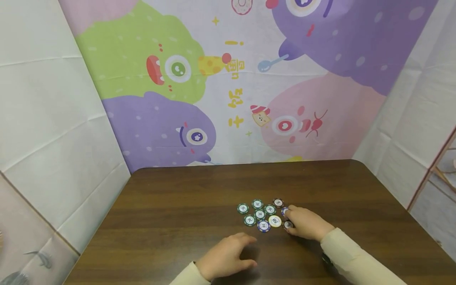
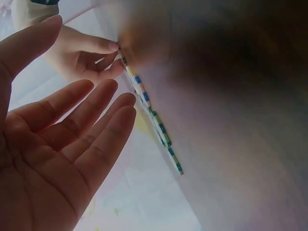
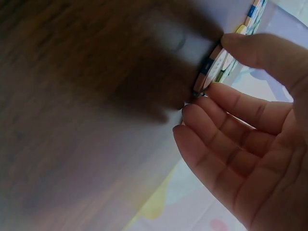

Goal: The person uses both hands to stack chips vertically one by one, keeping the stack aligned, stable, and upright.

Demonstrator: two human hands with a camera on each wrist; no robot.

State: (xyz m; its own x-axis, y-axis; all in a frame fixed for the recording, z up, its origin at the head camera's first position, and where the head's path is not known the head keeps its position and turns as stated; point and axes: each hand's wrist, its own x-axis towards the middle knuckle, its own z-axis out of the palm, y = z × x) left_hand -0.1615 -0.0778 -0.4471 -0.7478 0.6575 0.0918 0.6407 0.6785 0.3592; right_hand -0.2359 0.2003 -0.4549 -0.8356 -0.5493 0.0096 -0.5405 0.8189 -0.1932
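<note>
Several round poker chips lie flat in a loose cluster on the brown wooden table. Green-edged chips form the left part, with a blue-edged chip and a yellow-edged chip beside them. At the right side of the cluster my right hand pinches a dark-edged poker chip between thumb and index finger, low at the tabletop. The same chip shows edge-on in the right wrist view. A blue-and-white chip is partly hidden by the fingers. My left hand hovers nearer, holding nothing, its fingers loosely bent.
Another dark-edged chip lies at the cluster's far right. Behind the table hangs a cloth printed with cartoon monsters. Pale cloth panels stand along both sides.
</note>
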